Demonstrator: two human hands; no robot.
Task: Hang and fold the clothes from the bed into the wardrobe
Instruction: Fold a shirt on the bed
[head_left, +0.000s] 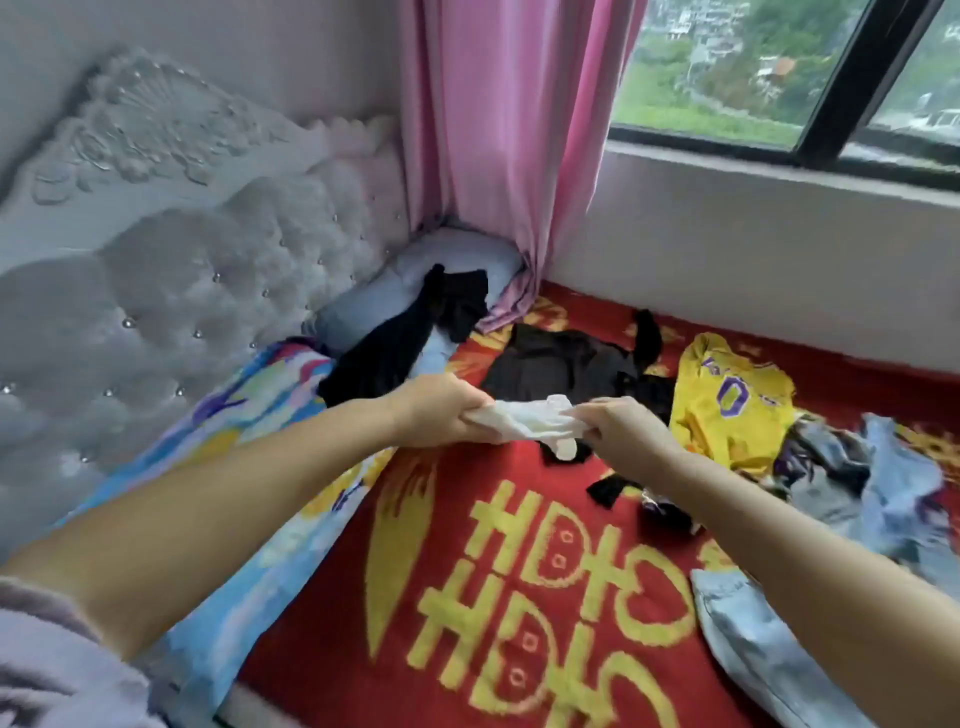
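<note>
both hands (441, 410) (621, 431) clenched, arms outstretched

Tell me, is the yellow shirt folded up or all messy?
Messy, not folded. The yellow shirt lies crumpled on the red blanket, its purple number creased, beside a heap of jeans.

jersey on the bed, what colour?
Yellow with purple numbers and trim; the jersey shows clearly in the head view.

Jersey (730, 405) right of the shirt (561, 364) on the blanket (441, 545) — pillow (374, 301) behind, by the headboard (156, 249).
</note>
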